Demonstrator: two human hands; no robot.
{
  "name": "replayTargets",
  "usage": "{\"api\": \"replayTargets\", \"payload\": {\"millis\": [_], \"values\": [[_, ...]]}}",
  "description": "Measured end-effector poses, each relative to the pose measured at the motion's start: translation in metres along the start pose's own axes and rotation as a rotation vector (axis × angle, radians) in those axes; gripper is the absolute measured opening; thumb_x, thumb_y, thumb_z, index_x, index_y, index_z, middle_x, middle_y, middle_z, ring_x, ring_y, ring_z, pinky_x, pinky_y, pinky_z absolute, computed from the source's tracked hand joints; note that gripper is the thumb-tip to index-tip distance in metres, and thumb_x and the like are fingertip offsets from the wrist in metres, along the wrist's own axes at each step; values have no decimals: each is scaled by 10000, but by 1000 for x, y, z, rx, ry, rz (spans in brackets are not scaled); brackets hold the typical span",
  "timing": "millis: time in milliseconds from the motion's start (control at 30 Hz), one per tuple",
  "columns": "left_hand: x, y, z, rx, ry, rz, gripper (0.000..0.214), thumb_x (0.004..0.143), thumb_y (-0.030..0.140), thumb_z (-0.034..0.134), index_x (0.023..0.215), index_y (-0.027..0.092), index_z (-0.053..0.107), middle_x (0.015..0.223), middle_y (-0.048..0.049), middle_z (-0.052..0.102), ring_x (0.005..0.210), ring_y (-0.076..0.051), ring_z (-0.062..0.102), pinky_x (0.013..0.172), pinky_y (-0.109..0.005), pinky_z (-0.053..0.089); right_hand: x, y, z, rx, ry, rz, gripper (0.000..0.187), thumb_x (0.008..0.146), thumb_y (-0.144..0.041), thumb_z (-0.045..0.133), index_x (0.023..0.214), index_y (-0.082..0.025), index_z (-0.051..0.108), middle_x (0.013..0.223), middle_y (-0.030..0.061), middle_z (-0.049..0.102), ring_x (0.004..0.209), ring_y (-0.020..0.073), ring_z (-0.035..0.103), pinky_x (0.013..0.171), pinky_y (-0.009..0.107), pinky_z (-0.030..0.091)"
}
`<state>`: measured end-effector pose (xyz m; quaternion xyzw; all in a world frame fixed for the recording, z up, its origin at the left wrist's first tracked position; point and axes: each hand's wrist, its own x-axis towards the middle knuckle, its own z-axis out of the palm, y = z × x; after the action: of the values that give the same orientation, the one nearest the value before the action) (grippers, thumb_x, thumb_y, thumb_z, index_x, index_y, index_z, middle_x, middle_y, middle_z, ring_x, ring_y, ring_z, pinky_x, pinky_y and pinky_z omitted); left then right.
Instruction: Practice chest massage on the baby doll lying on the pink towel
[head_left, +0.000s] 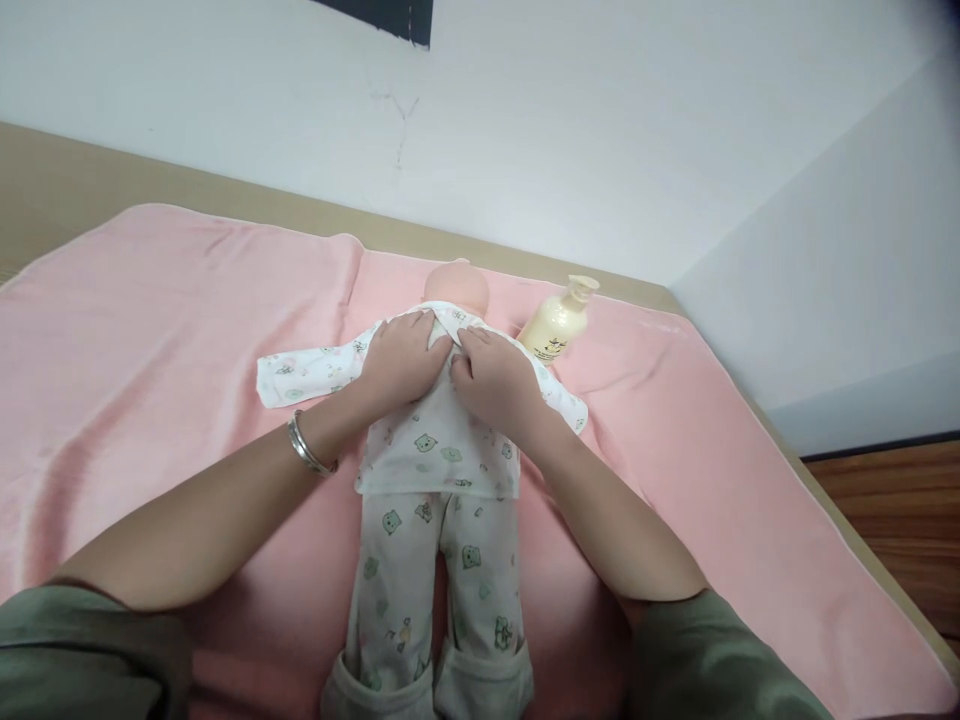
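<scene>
- In the head view, nearest the camera are the person's dark green sleeves (90, 640) in the lower corners, with the turned-up cuffs (481, 685) of printed trousers (480, 580) between them.
- A doll (456, 287) lies stretched out on a pink cloth (150, 330) over a wood-coloured counter (52, 180), its head at the far end.
- Judging by how things lie, the trousers and the white printed top (439, 455) are both on, the top's arms spread sideways and its hem over the waistband. The neckline looks unsettled: a fold of cloth sits between the hands, and whether it is fastened cannot be told.
- The left hand (405, 358), a silver bracelet (304, 445) at its wrist, and the right hand (499, 385) meet at that fold. Each grip touches the cloth; whether it pinches or merely presses, I cannot tell.
- The top lies directly beneath both grips, the doll's head just beyond the fingertips.
- A pale yellow pump bottle (555, 325) sits beside the top's arm on the right, untouched.
</scene>
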<state>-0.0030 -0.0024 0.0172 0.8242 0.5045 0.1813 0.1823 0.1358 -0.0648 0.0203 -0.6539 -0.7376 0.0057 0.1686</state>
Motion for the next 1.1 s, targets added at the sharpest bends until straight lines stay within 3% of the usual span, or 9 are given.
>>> {"api": "replayTargets", "payload": {"millis": [100,167,400,533,667,767,933,1000,1100], "values": [[-9,5,2,21,20,21,235,990,296,360,949,200,571,1153,-160,689,1183,-330,602,1043,-508,462,8,9,7,67,2,85,463,1005,-300,363,1359,-135,612,1468,173,631,1421,340,519,1181,509,412],[-17,9,2,50,35,61,240,998,284,361,952,199,581,1150,-156,682,1201,-326,591,1064,-511,457,15,18,11,83,-7,134,523,1017,-348,360,1443,-118,559,1552,188,559,1484,353,459,1224,543,363],[-14,8,-2,75,-2,113,308,1011,299,354,879,189,610,1073,-160,678,1063,-317,624,992,-502,491,16,23,7,45,-15,44,366,1038,-342,349,1212,-179,627,1334,165,691,1272,321,600,1087,491,459],[2,-3,3,50,-24,114,323,1017,332,348,972,182,630,1124,-161,689,1129,-317,625,1029,-500,479,10,11,3,-41,-41,53,301,1036,-308,348,1011,-192,625,1083,151,739,1082,324,660,971,462,499],[7,-8,7,35,-18,52,342,1018,376,351,1070,179,626,1223,-169,681,1198,-329,614,1065,-506,461,9,9,4,-39,-9,42,277,1021,-293,359,933,-217,611,1017,139,735,1062,320,660,958,451,505],[2,-4,3,25,-39,67,343,1022,382,344,1040,182,622,1224,-159,684,1205,-330,608,1079,-512,454,13,18,4,50,-26,44,306,1018,-308,366,1015,-213,657,1161,146,749,1164,324,654,998,459,509],[-16,10,-6,22,-52,148,209,981,298,402,929,194,575,1205,-147,674,1201,-319,596,1061,-500,467,19,30,4,190,-34,111,487,1051,-379,342,1435,-172,558,1559,149,573,1427,309,543,1133,478,461],[-18,12,-6,22,-42,177,211,985,291,391,881,200,551,1179,-146,669,1174,-309,602,1040,-486,477,18,27,4,141,-38,84,490,1051,-342,330,1433,-132,553,1544,177,580,1426,325,538,1141,483,447],[-12,7,-3,29,-51,204,285,1014,297,322,841,210,530,1102,-141,669,1110,-295,620,1006,-474,489,13,17,2,25,-54,24,393,1037,-285,332,1222,-136,645,1304,192,716,1243,342,635,1037,466,484]]}}
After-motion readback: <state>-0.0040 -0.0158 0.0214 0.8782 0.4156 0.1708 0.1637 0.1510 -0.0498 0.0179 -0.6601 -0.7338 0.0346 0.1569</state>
